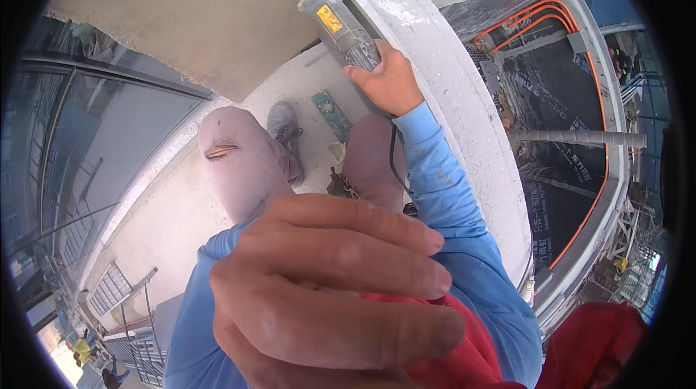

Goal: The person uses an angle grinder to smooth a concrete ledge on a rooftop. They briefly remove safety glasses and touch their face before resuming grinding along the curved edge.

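My right hand grips the rear of a dusty grey angle grinder with a yellow label, its thumb along the near side. The grinder's head points away, beside a pale raised ledge; its disc cannot be made out. A black cord runs back from it past my forearm. Close to the camera, my left hand hangs with its fingers loosely bent and apart, holding nothing that shows. Between my feet and the ledge, a narrow green piece lies on the floor.
A large tan panel fills the far left. Beyond the ledge is a recess with dark sheeting, orange conduits and a grey pipe. Dark-framed glazing and a metal rack stand at left.
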Demonstrator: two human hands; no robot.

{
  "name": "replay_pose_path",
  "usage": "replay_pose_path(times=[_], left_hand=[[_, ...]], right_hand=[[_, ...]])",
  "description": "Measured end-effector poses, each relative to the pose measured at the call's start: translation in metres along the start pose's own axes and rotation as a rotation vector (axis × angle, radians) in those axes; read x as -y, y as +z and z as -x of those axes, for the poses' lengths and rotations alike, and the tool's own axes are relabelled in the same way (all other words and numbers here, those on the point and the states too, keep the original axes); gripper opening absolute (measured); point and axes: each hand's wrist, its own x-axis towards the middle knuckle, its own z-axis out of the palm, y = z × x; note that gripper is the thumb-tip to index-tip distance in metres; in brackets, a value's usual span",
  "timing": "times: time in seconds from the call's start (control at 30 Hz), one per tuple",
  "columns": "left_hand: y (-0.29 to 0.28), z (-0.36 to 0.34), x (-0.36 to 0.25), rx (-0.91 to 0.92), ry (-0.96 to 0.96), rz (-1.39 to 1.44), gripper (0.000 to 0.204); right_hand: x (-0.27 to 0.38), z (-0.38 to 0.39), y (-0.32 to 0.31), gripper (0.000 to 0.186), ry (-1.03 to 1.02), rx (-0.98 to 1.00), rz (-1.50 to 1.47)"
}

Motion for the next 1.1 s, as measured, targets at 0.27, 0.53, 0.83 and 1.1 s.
replay_pose_path(times=[0.27,0.53,0.83,1.1], left_hand=[[-0.069,0.077,0.109,-0.14,-0.688,-0.462,0.046],[-0.108,0.091,0.227,-0.609,-1.408,0.224,0.07],[-0.093,0.071,0.241,-0.621,-1.367,0.485,0.064],[-0.087,0.081,0.252,-0.684,-1.325,0.477,0.051]], right_hand=[[0.007,0.002,-0.009,0.073,0.057,0.023,-0.014],[-0.003,0.009,-0.002,0.072,0.02,-0.015,-0.053],[0.0,0.022,-0.009,0.083,0.001,-0.034,-0.063],[0.003,0.021,-0.012,0.079,0.047,-0.012,-0.036]])
